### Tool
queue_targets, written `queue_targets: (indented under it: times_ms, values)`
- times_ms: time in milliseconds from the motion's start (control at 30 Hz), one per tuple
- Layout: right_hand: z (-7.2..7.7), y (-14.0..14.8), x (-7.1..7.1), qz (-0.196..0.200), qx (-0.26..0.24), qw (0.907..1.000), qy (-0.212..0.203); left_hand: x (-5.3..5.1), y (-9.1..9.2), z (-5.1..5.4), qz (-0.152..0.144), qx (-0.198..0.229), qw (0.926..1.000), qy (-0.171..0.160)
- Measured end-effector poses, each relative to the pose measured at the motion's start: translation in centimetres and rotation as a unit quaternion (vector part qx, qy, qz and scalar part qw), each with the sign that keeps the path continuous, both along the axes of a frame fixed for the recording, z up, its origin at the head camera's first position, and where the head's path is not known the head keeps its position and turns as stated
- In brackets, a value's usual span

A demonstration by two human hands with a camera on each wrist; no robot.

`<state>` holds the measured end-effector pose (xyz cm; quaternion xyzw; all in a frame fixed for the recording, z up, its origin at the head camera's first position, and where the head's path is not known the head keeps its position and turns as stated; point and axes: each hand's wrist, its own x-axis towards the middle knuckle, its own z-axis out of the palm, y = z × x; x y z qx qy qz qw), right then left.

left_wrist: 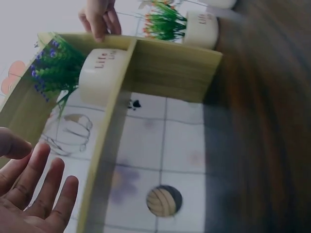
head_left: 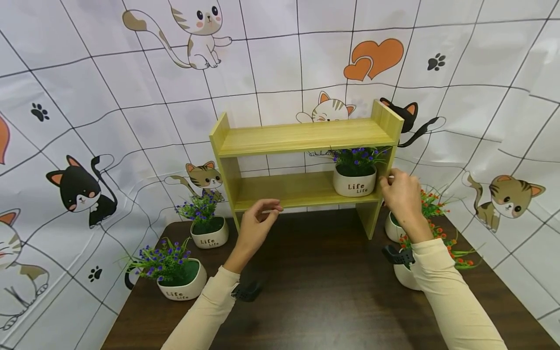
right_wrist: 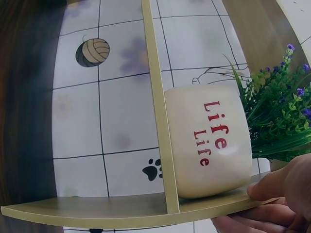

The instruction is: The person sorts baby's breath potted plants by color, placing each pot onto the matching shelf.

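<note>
A light wooden shelf [head_left: 280, 187] with two boards stands on the table. On its lower board, at the right end, sits a white pot [right_wrist: 209, 141] lettered "Life", with a purple-flowered plant [head_left: 359, 156]. My right hand [head_left: 403, 197] grips the shelf's right side panel beside this pot; in the right wrist view the thumb lies on the inner side and the other fingers outside. My left hand [head_left: 256, 224] hovers in front of the lower board's left half, holding nothing. Its fingers [left_wrist: 48, 182] are loosely spread in the left wrist view.
Two white pots with purple flowers, one nearer [head_left: 185, 282] and one farther [head_left: 210, 234], stand left of the shelf on the dark table [head_left: 315, 287]. At the right, two orange-flowered pots [head_left: 406, 276] are partly hidden by my right arm. A cat-print wall covering [head_left: 271, 63] hangs behind.
</note>
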<state>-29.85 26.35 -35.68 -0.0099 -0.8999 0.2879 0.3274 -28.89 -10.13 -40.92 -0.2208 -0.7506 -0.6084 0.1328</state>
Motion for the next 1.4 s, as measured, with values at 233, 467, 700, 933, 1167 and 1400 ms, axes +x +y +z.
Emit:
queue_targets:
  times_ms: [233, 467, 700, 933, 1167, 1400]
  values:
    - [0.1, 0.0, 0.0, 0.006, -0.006, 0.9999, -0.008, 2.6, -3.8, -2.4, 0.025, 0.005, 0.9993, -0.027]
    - [-0.1, 0.0, 0.1, 0.002, -0.005, 0.9999, -0.009, 4.7, -7.6, -3.8, 0.065, 0.027, 0.9969, -0.036]
    - [-0.2, 0.0, 0.1, 0.001, -0.002, 1.0000, 0.001, 6.3, -10.8, -4.3, 0.103, 0.020, 0.9940, -0.031]
    - [-0.3, 0.0, 0.1, 0.000, -0.005, 1.0000, 0.006, 7.8, -13.2, -5.5, 0.120, 0.025, 0.9916, -0.042]
    - [-0.3, 0.0, 0.0, 0.004, -0.006, 1.0000, 0.002, 9.5, -16.1, -6.2, 0.137, 0.043, 0.9864, -0.079]
    - [-0.3, 0.2, 0.0, 0.008, -0.001, 1.0000, 0.005, 11.3, -18.4, -6.6, 0.170, 0.024, 0.9794, -0.107]
